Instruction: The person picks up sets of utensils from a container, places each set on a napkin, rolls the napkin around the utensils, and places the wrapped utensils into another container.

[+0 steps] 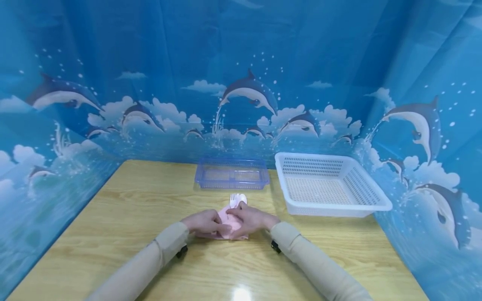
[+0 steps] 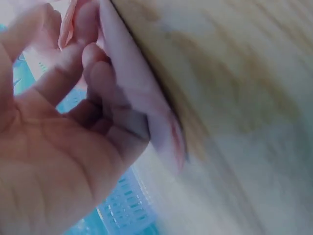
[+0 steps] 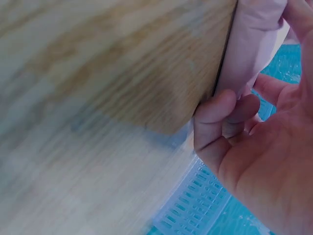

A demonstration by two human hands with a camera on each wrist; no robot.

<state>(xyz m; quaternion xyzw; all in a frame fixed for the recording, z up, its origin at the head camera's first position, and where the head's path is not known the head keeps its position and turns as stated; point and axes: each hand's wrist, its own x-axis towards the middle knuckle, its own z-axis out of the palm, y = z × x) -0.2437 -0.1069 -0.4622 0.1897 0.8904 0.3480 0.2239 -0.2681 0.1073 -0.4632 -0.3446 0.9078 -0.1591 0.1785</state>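
The left hand [image 1: 207, 221] and right hand [image 1: 253, 218], fingers curled, pinch a pink cloth [image 1: 236, 225], apparently keeping its folds gathered over the handles of a fork [image 1: 233, 201] and spoon [image 1: 243, 198]. It lies on the surface [image 1: 150, 200], just this side of the purple basket [image 1: 232, 184]; both utensil heads point basketward, long axes running roughly near to far.

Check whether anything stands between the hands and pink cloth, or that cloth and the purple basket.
Nothing visible separates the left hand or right hand from the pink cloth; both touch it. Toward the purple basket, a fork and spoon jut past the cloth; beyond them, nothing.
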